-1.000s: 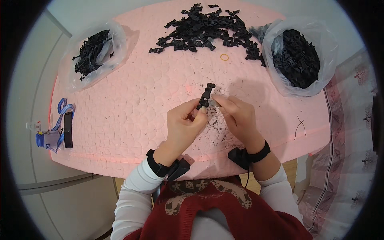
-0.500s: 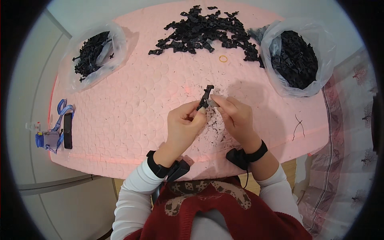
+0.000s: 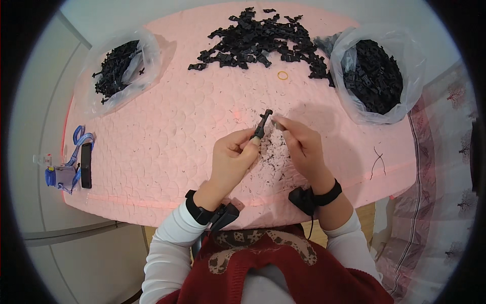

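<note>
Pinched between my left hand's [image 3: 230,156] thumb and fingers is a narrow black plastic part [image 3: 264,121], its free end tilted up and away from me. My right hand [image 3: 307,152] is closed on a small flat grey blade [image 3: 276,124], mostly covered by the fingers. The blade sits just right of the part, with a slight gap between them. Below both hands, fine black shavings [image 3: 276,157] are scattered over the pink quilted cover [image 3: 152,147].
A pile of black plastic parts [image 3: 258,43] spreads over the far side. Clear plastic bags of black pieces stand at left [image 3: 149,55] and right [image 3: 412,66]. A yellow rubber band [image 3: 282,75], a phone [image 3: 86,164], a blue lanyard [image 3: 74,157] and dark strands [image 3: 378,163] also lie on the cover.
The black part has turned in my left hand and shows a narrower side. My right hand has shifted slightly right, taking the blade off the part.
</note>
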Tool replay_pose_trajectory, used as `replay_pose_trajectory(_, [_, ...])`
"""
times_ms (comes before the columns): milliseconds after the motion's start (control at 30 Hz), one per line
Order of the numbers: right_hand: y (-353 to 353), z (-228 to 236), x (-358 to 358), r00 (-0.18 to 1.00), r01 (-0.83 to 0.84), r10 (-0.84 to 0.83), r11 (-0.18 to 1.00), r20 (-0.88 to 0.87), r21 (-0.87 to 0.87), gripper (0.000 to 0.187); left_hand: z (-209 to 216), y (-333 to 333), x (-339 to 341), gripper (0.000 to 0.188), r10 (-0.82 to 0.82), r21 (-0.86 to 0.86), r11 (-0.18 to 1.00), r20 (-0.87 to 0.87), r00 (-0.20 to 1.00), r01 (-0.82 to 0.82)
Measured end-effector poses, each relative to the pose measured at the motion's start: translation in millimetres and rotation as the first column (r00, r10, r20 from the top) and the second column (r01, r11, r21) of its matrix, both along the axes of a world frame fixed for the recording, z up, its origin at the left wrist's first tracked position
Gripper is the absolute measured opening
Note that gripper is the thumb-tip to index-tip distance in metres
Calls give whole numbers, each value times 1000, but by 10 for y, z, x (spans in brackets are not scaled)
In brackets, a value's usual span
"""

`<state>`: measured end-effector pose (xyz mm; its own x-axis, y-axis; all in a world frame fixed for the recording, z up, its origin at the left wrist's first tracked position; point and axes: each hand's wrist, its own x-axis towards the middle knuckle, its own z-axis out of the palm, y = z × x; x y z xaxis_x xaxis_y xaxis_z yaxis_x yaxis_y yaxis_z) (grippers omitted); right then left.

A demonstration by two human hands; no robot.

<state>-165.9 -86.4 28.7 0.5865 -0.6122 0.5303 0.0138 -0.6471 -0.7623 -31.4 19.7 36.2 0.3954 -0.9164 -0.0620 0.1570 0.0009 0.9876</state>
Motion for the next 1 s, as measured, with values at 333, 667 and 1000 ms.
replay_pose_trajectory(333, [8, 51, -65, 985, -154, 152, 988, -84, -13, 22, -58, 6, -55, 25, 61, -144, 989, 100, 993, -46])
replay_pose_trajectory(667, [11, 41, -26, 995, -70, 56, 982, -83, -175, 22, -79, 16, -79, 26, 84, -155, 986, 171, 982, -57])
replay_pose_trajectory(1000, [20, 36, 18, 994, 48, -74, 953, -79, -300, 25, -41, 24, -103, 21, 69, -96, 993, 53, 996, -63])
